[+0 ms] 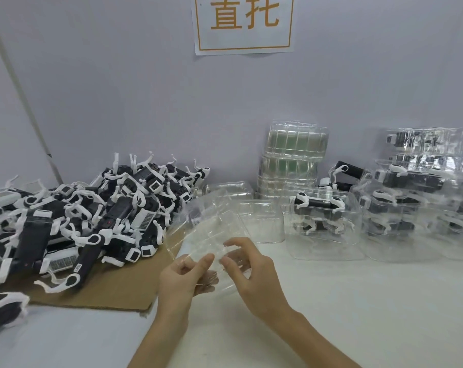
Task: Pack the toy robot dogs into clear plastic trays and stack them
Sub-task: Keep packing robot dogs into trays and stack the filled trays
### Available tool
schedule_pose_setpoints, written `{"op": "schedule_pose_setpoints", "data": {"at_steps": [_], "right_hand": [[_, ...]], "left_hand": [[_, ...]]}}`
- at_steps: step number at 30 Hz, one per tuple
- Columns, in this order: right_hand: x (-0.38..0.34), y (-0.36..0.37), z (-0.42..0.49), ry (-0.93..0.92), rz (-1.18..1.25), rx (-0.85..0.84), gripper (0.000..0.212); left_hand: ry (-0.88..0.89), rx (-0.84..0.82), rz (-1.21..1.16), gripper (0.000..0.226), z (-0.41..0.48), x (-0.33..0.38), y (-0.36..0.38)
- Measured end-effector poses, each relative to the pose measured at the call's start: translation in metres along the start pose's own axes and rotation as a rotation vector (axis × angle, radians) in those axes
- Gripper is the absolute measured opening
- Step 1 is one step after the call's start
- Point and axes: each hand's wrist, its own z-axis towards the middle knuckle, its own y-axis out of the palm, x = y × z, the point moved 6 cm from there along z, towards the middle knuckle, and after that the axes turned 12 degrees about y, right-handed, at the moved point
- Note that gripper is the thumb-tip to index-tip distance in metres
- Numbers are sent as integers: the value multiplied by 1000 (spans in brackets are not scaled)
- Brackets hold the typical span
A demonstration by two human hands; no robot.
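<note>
— Where's the tray (211, 229)?
— Off the table (358, 314), tilted, held between both hands, just right of the cardboard (113, 288).
— And the fingers?
— The left hand (188, 277) grips its near edge: thumb on top, fingers curled beneath, seen through the plastic. The right hand (254, 277) pinches the same edge from the right, thumb and forefinger bent onto it.
— The dogs?
— Loose dogs (92, 213) lie heaped on the cardboard, black bodies, white legs tangled.
— Anything packed?
— One packed tray (320, 235) stands on the table beyond the right hand, a dog inside. Right of it a packed stack (416, 187) rises near the wall. An empty stack (291, 160) stands at the wall between heap and packed tray, a spare tray (259, 221) in front of it.
— On the wall?
— A sign (243, 22) with orange characters.
</note>
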Motion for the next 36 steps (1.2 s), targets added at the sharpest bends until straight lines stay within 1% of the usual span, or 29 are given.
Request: {"op": "schedule_pose_setpoints", "data": {"at_steps": [1, 4, 9, 14, 16, 20, 23, 27, 30, 32, 34, 36], "right_hand": [[-1, 0, 0, -8, 3, 6, 22], [-3, -1, 0, -25, 6, 8, 22], [1, -7, 2, 14, 48, 36, 20], [0, -6, 2, 40, 60, 6, 20], [-1, -5, 2, 46, 62, -18, 21], [-4, 0, 1, 62, 59, -105, 22], [-9, 2, 0, 53, 70, -125, 22], [-17, -11, 6, 38, 147, -71, 21], [-22, -28, 14, 62, 239, 2, 19], [-31, -37, 23, 53, 249, 39, 20], [-44, -44, 38, 8, 172, 92, 23], [-58, -48, 61, -56, 28, 160, 25]], "left_hand": [[3, -17, -12, 41, 1, 1, 1], [8, -111, -98, 23, -1, 3, 9], [-57, -230, -246, 28, -4, 5, 17], [-104, -261, -309, 31, -3, 1, 18], [-112, -219, -325, 32, -2, 0, 16], [-131, -57, -323, 26, -1, -3, 4], [-111, 47, -308, 25, 1, -2, -5], [-168, 172, -384, 27, 2, -4, -14], [-246, 301, -466, 30, 3, -9, -29], [-279, 383, -487, 30, 4, -11, -38], [-306, 442, -496, 29, 3, -12, -43], [-329, 471, -501, 27, 1, -14, -44]]}}
